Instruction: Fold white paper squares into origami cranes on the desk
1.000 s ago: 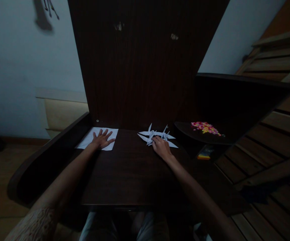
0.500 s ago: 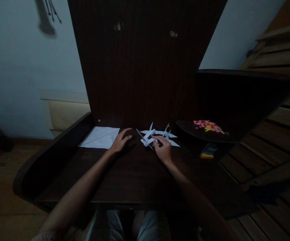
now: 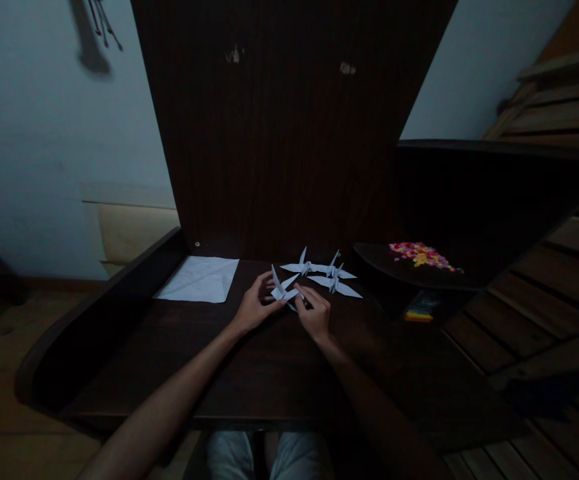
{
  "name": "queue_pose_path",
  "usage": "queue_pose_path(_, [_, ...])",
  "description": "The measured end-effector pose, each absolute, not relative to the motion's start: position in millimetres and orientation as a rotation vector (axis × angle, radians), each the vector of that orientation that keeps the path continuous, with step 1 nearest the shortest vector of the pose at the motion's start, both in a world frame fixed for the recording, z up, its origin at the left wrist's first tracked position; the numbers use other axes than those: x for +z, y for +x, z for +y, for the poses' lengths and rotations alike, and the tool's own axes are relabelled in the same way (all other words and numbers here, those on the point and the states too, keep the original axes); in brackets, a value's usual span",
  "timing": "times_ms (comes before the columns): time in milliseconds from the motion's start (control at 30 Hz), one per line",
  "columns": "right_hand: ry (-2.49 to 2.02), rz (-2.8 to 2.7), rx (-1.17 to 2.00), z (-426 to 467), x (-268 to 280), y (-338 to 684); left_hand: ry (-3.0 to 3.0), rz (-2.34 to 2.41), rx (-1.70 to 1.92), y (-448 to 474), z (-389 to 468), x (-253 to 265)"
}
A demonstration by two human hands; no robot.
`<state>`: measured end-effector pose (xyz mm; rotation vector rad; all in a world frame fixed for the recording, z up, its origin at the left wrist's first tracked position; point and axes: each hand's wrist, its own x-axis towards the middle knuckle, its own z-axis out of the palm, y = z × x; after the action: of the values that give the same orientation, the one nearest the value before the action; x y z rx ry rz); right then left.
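Between my two hands is a white folded paper crane point(image 3: 280, 292), its narrow points sticking up and outward. My left hand point(image 3: 256, 305) grips its left side, thumb in front and fingers behind. With thumb and fingertips, my right hand point(image 3: 314, 312) pinches the crane's right wing. Just beyond, several finished-looking paper cranes point(image 3: 333, 285) stand close together with wings spread. A creased white paper sheet point(image 3: 199, 279) lies flat to the left of my left hand.
The dark wooden desk point(image 3: 249, 373) has a raised side panel point(image 3: 104, 327) at left and a tall back panel point(image 3: 289, 147). On a corner shelf point(image 3: 379, 263) at right lies a pile of colourful small pieces point(image 3: 422, 255). A yellow-edged item point(image 3: 418, 316) sits beneath it.
My right hand has drawn the crane towards me, away from the other cranes. My left hand has moved right and closed on its left side.
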<state>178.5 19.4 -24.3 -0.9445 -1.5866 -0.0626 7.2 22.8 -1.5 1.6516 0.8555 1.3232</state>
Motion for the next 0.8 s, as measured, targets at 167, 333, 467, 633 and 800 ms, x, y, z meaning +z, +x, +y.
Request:
queue_pose_path(167, [-0.945,-1.599,-0.019,16.3,-21.4,179.6,1.648,0.854,1.352,6.2,24.3,0.6])
queue_pose_path(333, [-0.916,-1.620,0.021,12.8,-15.7,182.1,1.633,0.805,1.365,3.9,27.4,-0.4])
queue_pose_path(467, [-0.932,-1.593,0.113,12.4,-15.0,182.0,1.607,0.776,1.389,3.9,29.1,-0.7])
queue_pose_path(633, [-1.000,-1.478,0.340,11.9,-17.5,179.7,1.558,0.762,1.400,3.5,28.6,3.1])
queue_pose_path(800, [-0.985,-1.225,0.668,16.8,-15.2,178.8,1.496,0.727,1.391,1.4,28.9,5.8])
